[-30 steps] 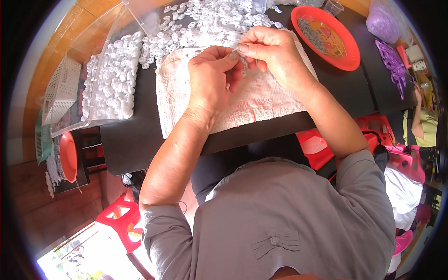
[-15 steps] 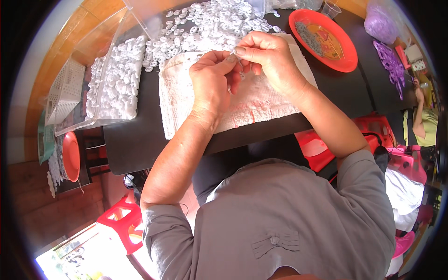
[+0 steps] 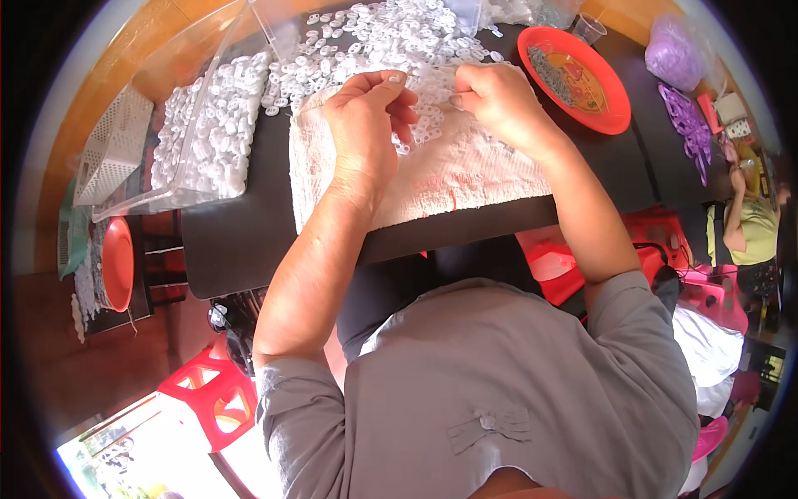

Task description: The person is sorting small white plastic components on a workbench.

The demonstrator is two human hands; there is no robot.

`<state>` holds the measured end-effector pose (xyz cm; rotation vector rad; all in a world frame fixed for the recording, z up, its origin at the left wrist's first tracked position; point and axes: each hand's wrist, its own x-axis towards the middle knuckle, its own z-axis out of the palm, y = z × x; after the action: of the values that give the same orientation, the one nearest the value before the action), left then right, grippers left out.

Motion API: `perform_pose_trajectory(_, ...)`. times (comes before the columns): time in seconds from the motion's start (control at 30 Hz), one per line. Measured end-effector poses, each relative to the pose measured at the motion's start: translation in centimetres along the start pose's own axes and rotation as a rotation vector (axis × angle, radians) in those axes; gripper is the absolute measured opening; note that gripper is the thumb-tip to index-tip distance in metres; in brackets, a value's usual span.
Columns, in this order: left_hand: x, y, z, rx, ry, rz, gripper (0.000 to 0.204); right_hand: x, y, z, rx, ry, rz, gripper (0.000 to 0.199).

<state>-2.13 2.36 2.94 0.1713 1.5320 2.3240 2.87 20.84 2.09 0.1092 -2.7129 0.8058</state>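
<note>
My left hand [image 3: 366,125] is raised over the left part of a pale towel [image 3: 453,187], its thumb and forefinger pressed together. Whatever sits in that pinch is too small to make out. Over the towel's right part, my right hand [image 3: 504,104] has its fingers curled in and its thumb against them; their contents, if any, are hidden. Between the hands, several small white oval plastic pieces [image 3: 428,125] with holes lie on the towel. A large heap of similar white pieces [image 3: 382,37] spreads behind it.
To the left stands a clear bin [image 3: 150,198] filled with white pieces, beside a white perforated basket [image 3: 116,154]. At right lie a red plate [image 3: 619,116] with small grey pieces, a clear cup [image 3: 588,29] and purple items [image 3: 686,116]. Another person [image 3: 752,224] sits at far right.
My hands were together at the fingertips and have drawn apart, the left slightly left, the right to the right. White pieces between them now show more.
</note>
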Motion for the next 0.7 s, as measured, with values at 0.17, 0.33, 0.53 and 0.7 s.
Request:
perform_pose_trajectory(0.17, 0.0, -0.1, -0.2, -0.008, -0.002, -0.003, 0.013, -0.3, -0.6, 0.5, -0.294, -0.002, -0.092, 0.013)
perform_pose_trajectory(0.33, 0.2, -0.3, -0.4, -0.020, -0.015, -0.010, 0.013, -0.5, -0.1, 0.6, -0.381, -0.030, -0.137, 0.014)
perform_pose_trajectory(0.53, -0.2, -0.2, -0.2, -0.001, -0.022, -0.042, 0.014, -0.7, 0.0, 0.7, -0.334, -0.058, -0.109, 0.012)
perform_pose_trajectory(0.7, -0.2, -0.2, -0.2, -0.029, -0.017, -0.060, 0.008, -0.5, 1.1, 0.9, -0.296, -0.043, -0.180, 0.011)
